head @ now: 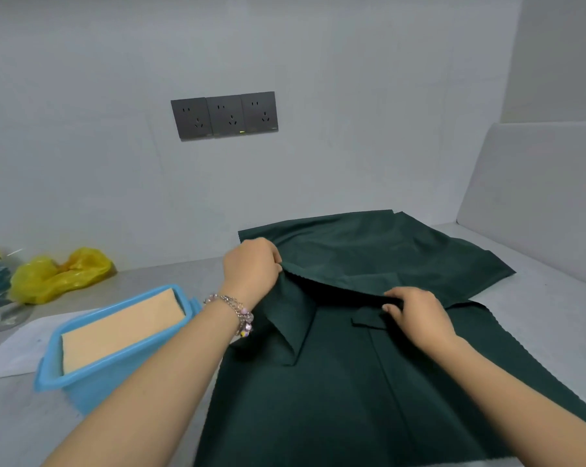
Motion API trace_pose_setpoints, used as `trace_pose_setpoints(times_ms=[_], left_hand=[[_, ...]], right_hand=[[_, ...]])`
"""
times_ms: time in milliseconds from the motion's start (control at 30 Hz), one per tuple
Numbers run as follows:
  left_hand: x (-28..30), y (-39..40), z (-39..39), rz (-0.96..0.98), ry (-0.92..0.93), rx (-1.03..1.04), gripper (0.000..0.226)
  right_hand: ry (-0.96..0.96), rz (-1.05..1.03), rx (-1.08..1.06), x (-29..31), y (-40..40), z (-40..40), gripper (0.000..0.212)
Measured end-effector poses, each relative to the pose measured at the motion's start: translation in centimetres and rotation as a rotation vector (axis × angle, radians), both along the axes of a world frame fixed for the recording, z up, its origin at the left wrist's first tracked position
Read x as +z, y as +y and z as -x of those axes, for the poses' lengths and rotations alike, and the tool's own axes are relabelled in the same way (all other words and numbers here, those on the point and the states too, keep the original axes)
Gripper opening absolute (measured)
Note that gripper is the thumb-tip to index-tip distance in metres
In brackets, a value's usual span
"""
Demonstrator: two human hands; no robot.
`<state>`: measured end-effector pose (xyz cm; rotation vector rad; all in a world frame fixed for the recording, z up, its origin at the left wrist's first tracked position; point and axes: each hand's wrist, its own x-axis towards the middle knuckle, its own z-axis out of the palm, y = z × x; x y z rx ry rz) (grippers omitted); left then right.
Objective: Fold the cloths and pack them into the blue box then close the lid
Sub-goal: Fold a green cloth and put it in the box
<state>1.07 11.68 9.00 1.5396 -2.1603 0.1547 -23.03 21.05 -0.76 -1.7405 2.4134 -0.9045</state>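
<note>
Presently, hands first, then outward.

Left hand: closed in a loose fist, fingers curled around a raised fold of the dark green cloth; the edge it has gathered stands lifted off the counter.

Right hand: pinched onto the same raised edge, thumb under and fingers over the fold; the cloth sags in a dark pocket between the two hands.

Bracelet: beaded chain on the left wrist, just behind the hand.

Dark green cloth: spread on the counter under both forearms; near part lies flat toward the person, far part lies rumpled beyond the hands, reaching toward the wall. A small folded tab sits just beside the right thumb.

Blue box: on the counter, just left of the left forearm, lid not on it; whether the forearm touches it cannot be told.

Tan cloth: folded flat, inside the blue box, filling most of the opening.

White sheet: lies under the box's far-left side.

Yellow bag: crumpled, well left of the left hand, against the wall.

Outlets: three dark plates on the wall, above and beyond the hands.

White panel: leans right of the right hand, past the cloth.
</note>
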Motion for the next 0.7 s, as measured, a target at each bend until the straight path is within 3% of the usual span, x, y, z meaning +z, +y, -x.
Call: trace_pose_setpoints(times_ms=[233, 400, 533, 600, 700], left_hand=[[2.7, -8.3, 2.4, 0.052, -0.248, 0.170, 0.020], [0.4, -13.7, 4.0, 0.026, -0.251, 0.193, 0.024], [-3.2, -16.9, 5.7, -0.154, -0.153, 0.163, 0.028], [-4.6, -17.1, 6.7, -0.297, -0.080, 0.120, 0.036], [-7.9, -18.1, 8.2, -0.469, -0.019, 0.078, 0.058]], right_hand=[[0.336, 0.336, -0.041, 3.7, -8.3, 2.1, 0.014], [0.682, 0.076, -0.050, 4.9, -15.8, 3.0, 0.026], [0.853, -0.084, -0.132, 3.7, -20.3, 4.1, 0.039], [0.852, -0.119, -0.150, 2.6, -21.1, 4.0, 0.050], [0.747, -0.012, -0.004, -0.3, -21.7, 3.0, 0.041]])
